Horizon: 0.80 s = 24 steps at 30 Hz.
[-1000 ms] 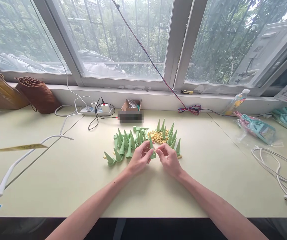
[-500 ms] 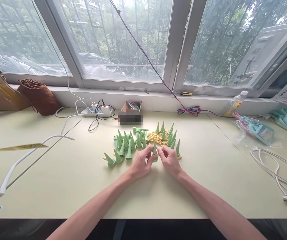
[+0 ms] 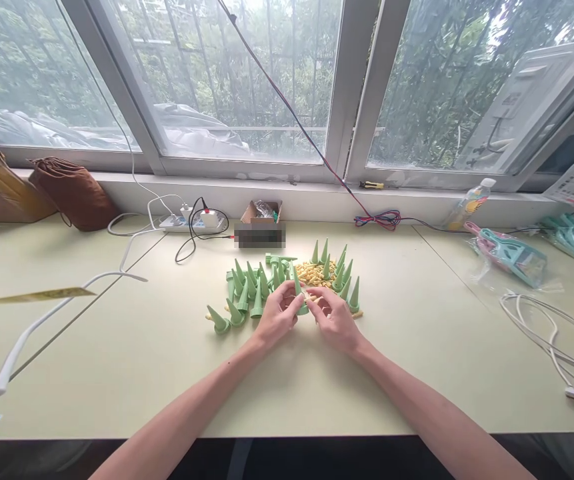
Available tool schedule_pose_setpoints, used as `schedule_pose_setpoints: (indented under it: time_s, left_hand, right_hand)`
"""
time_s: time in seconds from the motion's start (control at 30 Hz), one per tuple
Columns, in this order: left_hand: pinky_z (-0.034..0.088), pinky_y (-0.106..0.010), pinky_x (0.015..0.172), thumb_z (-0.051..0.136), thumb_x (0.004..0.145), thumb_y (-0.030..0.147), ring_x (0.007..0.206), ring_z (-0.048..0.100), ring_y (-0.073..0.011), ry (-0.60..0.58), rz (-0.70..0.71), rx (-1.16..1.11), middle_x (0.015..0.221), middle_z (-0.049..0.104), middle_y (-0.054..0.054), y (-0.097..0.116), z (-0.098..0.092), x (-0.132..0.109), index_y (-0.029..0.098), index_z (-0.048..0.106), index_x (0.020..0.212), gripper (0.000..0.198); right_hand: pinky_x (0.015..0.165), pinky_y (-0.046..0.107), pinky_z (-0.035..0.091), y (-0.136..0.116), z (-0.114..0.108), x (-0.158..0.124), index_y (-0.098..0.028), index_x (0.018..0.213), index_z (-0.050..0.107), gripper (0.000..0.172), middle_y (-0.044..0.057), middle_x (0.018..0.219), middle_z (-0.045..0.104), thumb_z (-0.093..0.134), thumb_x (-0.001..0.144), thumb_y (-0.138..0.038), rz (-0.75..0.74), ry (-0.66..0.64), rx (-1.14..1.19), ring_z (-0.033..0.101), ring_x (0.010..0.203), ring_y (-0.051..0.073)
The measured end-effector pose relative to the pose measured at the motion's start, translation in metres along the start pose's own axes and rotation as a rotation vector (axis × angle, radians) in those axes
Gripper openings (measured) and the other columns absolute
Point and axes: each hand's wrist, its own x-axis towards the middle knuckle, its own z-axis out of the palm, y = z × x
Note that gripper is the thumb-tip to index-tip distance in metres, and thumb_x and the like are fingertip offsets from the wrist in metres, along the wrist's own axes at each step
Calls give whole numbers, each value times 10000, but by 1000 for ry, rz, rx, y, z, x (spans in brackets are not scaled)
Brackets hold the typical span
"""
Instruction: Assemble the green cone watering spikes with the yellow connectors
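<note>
My left hand (image 3: 277, 315) pinches a green plastic cone (image 3: 299, 291) by its wide base, tip pointing up and slightly left. My right hand (image 3: 335, 317) is closed beside it, fingertips meeting the cone's base and holding a small yellow piece (image 3: 311, 297). Just behind my hands lies a heap of small yellow pieces (image 3: 313, 272). Several green cones (image 3: 251, 292) stand in a cluster to the left, and several more green cones (image 3: 347, 280) stand to the right of the heap.
A pale green table (image 3: 117, 347) runs under a window. A power strip (image 3: 194, 220) with cables, a small cardboard box (image 3: 263, 212), a brown pouch (image 3: 73, 191), a bottle (image 3: 469, 202), bagged teal clips (image 3: 509, 252) and a white cable (image 3: 547, 330) lie around.
The cone in my left hand has tilted from upright to slightly left and risen a little. My right fingers have moved in to its base with the yellow piece.
</note>
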Motion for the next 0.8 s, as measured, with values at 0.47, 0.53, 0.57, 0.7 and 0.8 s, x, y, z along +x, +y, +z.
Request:
schedule_pose_setpoints:
  time_s: [0.47, 0.53, 0.57, 0.7, 0.8]
  left_hand:
    - [368, -154, 357, 695, 811, 451, 625, 520, -100, -11, -44, -71, 857, 578, -35, 6, 0, -2, 168, 586, 1062, 394]
    - [377, -157, 357, 697, 809, 455, 622, 519, -101, -14, -43, -72, 838, 571, -32, 6, -1, -1, 165, 586, 1068, 404]
    - [380, -159, 358, 696, 810, 456, 619, 518, -102, -17, -42, -72, 825, 566, -29, 5, -1, -1, 162, 585, 1073, 410]
    - [380, -162, 361, 685, 821, 459, 598, 500, -98, -28, -36, -65, 775, 535, -12, 5, -2, -1, 159, 576, 1080, 411]
    - [374, -162, 367, 672, 834, 458, 575, 481, -88, -34, -39, -36, 756, 518, 0, 5, -2, -1, 167, 568, 1087, 400]
  right_hand:
    - [541, 282, 483, 4, -3, 2, -172, 1023, 618, 244, 54, 821, 643, 504, 954, -377, -4, -72, 45, 568, 550, 136]
    - [547, 284, 476, 4, -3, 2, -171, 1002, 613, 242, 28, 738, 612, 498, 958, -380, -2, -72, 39, 566, 539, 142]
    - [549, 283, 471, 4, -3, 2, -172, 993, 610, 241, 17, 707, 596, 494, 960, -381, 1, -73, 35, 565, 535, 144]
    - [558, 277, 444, 6, -4, 3, -181, 939, 594, 232, -10, 631, 552, 471, 973, -375, 7, -92, -1, 540, 523, 144]
    - [559, 270, 408, 9, -4, 2, -188, 839, 566, 255, -22, 585, 513, 452, 981, -368, -3, -97, -63, 493, 520, 139]
